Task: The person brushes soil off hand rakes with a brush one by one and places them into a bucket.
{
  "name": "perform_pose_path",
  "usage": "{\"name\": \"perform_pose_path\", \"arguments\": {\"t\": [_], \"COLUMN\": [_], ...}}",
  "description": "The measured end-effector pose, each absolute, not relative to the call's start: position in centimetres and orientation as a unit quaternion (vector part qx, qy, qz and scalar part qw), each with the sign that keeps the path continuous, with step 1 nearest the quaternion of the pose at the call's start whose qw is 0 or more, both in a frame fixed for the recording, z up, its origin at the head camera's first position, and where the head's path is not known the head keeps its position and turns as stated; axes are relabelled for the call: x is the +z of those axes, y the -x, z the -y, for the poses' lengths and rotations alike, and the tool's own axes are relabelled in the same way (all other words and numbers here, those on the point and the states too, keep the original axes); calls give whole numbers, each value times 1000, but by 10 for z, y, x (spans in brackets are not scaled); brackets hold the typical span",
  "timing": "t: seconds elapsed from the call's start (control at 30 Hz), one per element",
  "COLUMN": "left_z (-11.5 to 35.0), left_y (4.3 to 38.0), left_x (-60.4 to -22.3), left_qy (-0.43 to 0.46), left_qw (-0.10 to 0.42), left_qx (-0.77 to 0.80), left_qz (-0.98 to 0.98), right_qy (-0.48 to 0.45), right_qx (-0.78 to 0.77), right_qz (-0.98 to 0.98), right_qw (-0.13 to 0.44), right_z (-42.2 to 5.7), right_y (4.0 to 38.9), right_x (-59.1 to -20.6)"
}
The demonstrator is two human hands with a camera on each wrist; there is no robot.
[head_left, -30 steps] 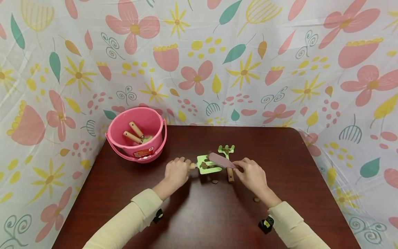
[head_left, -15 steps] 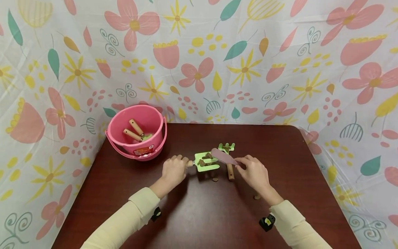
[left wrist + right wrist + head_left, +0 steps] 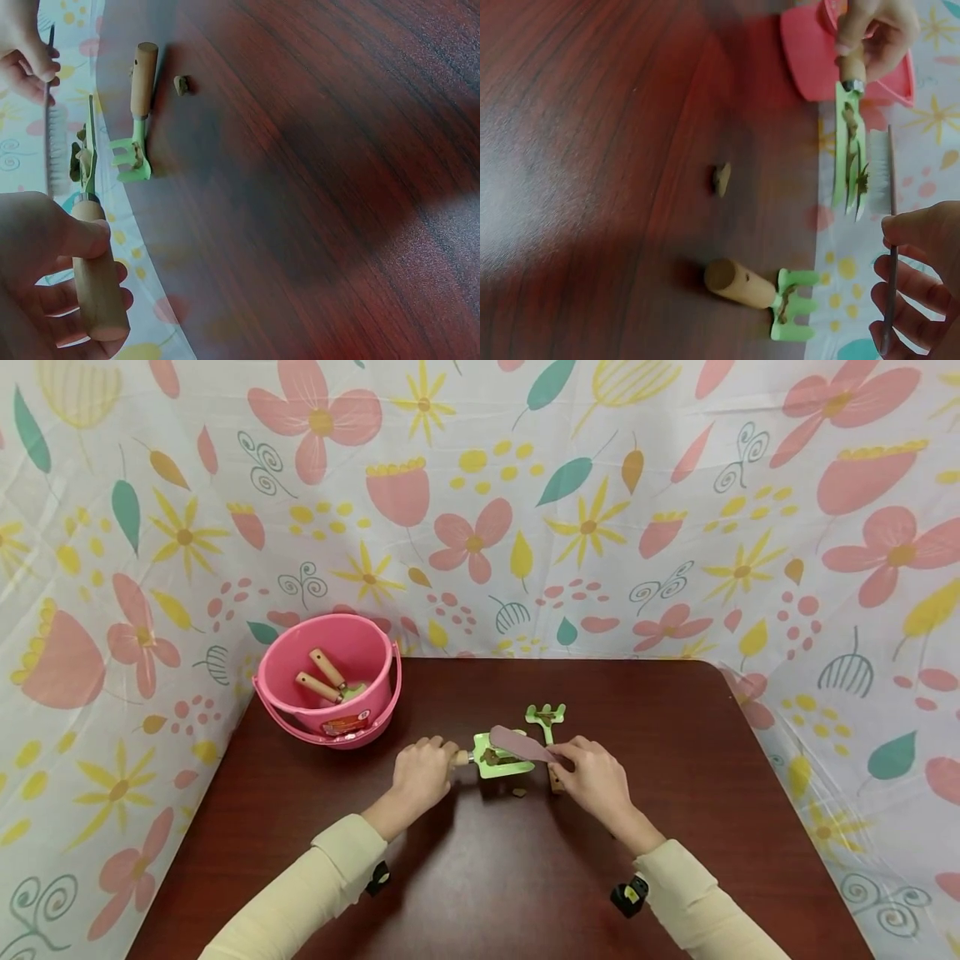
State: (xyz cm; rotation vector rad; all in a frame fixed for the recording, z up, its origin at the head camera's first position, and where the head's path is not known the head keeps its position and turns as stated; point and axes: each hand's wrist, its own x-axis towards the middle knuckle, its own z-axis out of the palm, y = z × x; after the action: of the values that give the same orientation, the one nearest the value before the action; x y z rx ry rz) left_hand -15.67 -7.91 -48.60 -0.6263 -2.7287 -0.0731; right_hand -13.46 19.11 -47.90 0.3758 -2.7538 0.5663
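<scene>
My left hand (image 3: 422,774) grips the wooden handle of a green garden fork (image 3: 841,150), held level above the table. Brown clumps (image 3: 79,161) of what looks like dirt cling to its tines. Over those tines my right hand (image 3: 596,779) pinches a mauve brush (image 3: 521,743) by its thin handle. White bristles (image 3: 880,172) face the fork in the right wrist view; whether they touch it I cannot tell. Beneath and right of the brush, a small green hand rake (image 3: 135,157) with a wooden handle lies on the table, brown bits caught in its prongs.
A pink bucket (image 3: 341,724) stands at the back left, its handle hanging down in front. Two wooden-handled tools (image 3: 327,668) lean inside it. One loose brown crumb (image 3: 519,792) lies on the dark wooden table (image 3: 480,877). A flowered cloth (image 3: 480,527) hangs behind.
The brush shifts right and off the fork's tines a little, then back left over them. My left hand with the fork moves only slightly. The rake stays put.
</scene>
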Motion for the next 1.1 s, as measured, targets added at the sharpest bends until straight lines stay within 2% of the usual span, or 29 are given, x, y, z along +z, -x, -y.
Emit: {"name": "perform_pose_path", "arguments": {"t": [0.33,0.6,1.1], "left_z": [85,92,98], "left_y": [156,156,155], "left_x": [-484,-486,-484], "left_qy": [222,221,205], "left_qw": [157,190,159], "left_qx": [-30,-45,-47], "left_qz": [962,955,965], "right_qy": [-119,-109,-92], "right_qx": [197,189,190], "right_qz": [961,964,967], "right_qw": [154,155,145], "right_z": [-206,-214,-229], "right_y": [135,135,132], "right_x": [-485,-486,-494]}}
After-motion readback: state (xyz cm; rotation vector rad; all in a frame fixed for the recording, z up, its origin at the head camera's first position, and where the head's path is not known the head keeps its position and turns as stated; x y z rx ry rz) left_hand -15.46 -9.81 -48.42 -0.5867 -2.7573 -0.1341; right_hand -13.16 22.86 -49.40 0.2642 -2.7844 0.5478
